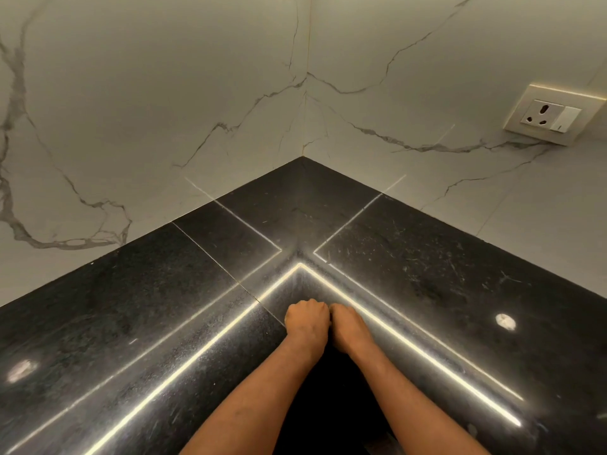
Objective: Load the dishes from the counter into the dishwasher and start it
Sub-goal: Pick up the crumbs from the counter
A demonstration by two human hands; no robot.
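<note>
**Two hands together, no dishes in sight**

Two hands meet at the inner corner of the black tabletop (131, 307), well below and to the left of the wall socket (545, 114). The left hand (307, 323) and the right hand (349, 330) touch knuckle to knuckle, backs up. The fingers of both are curled down and under. Nothing shows in either grasp, and I cannot tell whether they grip something beneath the edge, since it hides them.

The dishes are nowhere in view: none lie on the tabletop below the socket or on the long run stretching away to its left. The dishwasher is out of view too. It may sit under the tabletop, down and left of the socket, but that is only a guess.

Judging by this, the loading has either not begun or the view is turned away from it. The next move probably calls for turning away from this corner to find the dishes. After that, one hand must open the dishwasher door before anything is carried over.

Counted:
- hands: two
- socket: one, with one switch (566, 119) at its right
- marble walls (131, 93): two, meeting in a corner up and left of the socket
- lamp reflections: two, one (505, 322) below the socket and one (21, 371) far to its left
- dishes: none
</note>
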